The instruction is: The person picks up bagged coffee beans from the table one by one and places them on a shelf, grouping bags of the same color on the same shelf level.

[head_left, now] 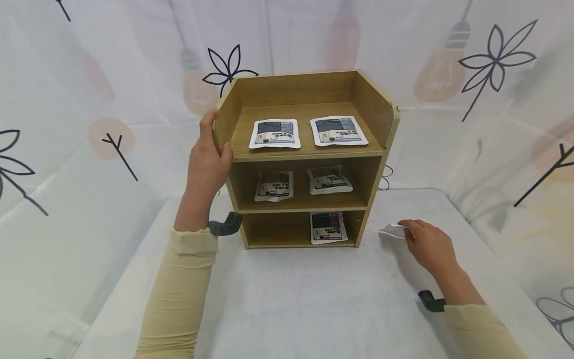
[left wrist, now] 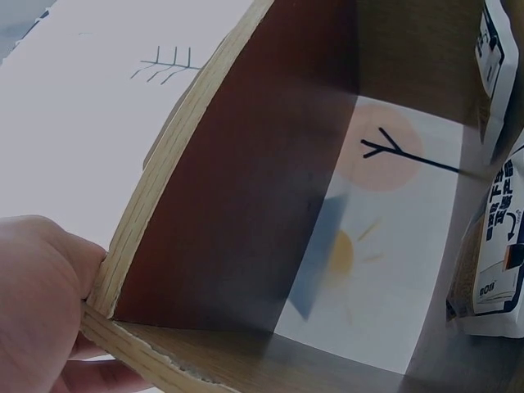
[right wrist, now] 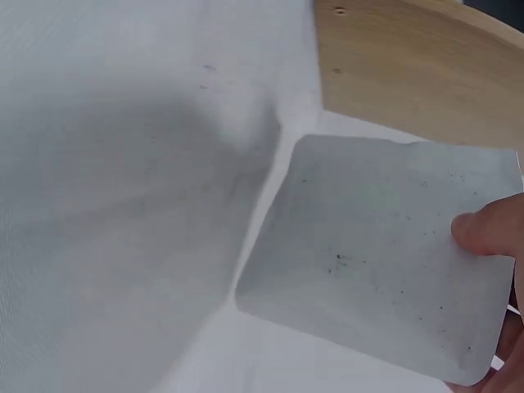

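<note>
A small three-level wooden shelf (head_left: 298, 90) stands on the white table. My left hand (head_left: 208, 162) grips the upper edge of its left side panel, thumb on the front; the left wrist view shows that hand (left wrist: 41, 291) at the board's corner. To the right of the shelf, my right hand (head_left: 431, 249) pinches a flat white pouch (right wrist: 368, 254) by one edge, just above the table. Its plain, lightly speckled face shows in the right wrist view. Two printed pouches lie on the top level, such as the left one (head_left: 275, 133). The middle level bears two pouches (head_left: 329, 179), the bottom one pouch (head_left: 328, 228).
The white table (head_left: 305, 299) extends in front of the shelf and to both sides. A printed white curtain (head_left: 148, 75) with flowers and bulbs hangs behind and around it. The left part of the bottom level (head_left: 278, 229) shows bare wood.
</note>
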Demonstrator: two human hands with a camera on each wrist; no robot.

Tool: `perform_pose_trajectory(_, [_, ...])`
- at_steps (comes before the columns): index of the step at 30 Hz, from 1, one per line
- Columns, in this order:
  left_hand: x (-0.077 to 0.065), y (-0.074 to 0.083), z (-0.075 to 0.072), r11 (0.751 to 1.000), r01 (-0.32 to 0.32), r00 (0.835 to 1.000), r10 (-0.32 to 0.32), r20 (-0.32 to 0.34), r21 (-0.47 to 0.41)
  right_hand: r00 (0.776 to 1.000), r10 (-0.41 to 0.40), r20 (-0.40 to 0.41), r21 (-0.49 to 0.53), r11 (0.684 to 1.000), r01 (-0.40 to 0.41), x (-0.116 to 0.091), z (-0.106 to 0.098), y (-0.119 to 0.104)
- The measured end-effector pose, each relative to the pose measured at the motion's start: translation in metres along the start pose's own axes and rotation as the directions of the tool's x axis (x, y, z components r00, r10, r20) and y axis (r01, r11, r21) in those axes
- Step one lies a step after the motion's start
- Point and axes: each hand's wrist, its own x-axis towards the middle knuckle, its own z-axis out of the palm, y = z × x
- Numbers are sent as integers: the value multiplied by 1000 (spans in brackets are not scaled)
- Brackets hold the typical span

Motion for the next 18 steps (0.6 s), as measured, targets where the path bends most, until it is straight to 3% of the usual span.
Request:
perform_pose_trajectory(7, [0, 1, 0, 1000, 2, 1000, -2, 7, 1, 997, -24, -71, 24, 999, 26, -6, -15, -7])
perform_pose_trajectory(18, [0, 1, 0, 1000, 4, 1000, -4, 12, 3, 997, -38, -72, 78, 996, 43, -16, -31, -24])
